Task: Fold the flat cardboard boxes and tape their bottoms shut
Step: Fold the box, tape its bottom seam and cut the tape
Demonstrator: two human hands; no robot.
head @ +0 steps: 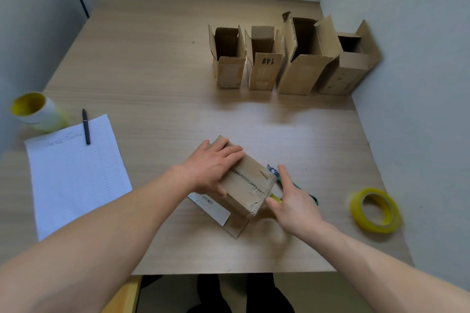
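— Where's the box (250, 185)?
— Lower centre, on the table (152, 71). My left hand (212, 164) lies flat on top, fingers straight, pressing. My right hand (292, 201) sits at its right end over a green tool (311, 197); gripping or not, I can't tell.
— Handling?
— Light and stiff, I judge; take the side walls.
— Writing?
— A barcode label (211, 207); "14#" on a far box (264, 71), upper right.

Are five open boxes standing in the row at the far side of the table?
No, only four open boxes stand in that row.
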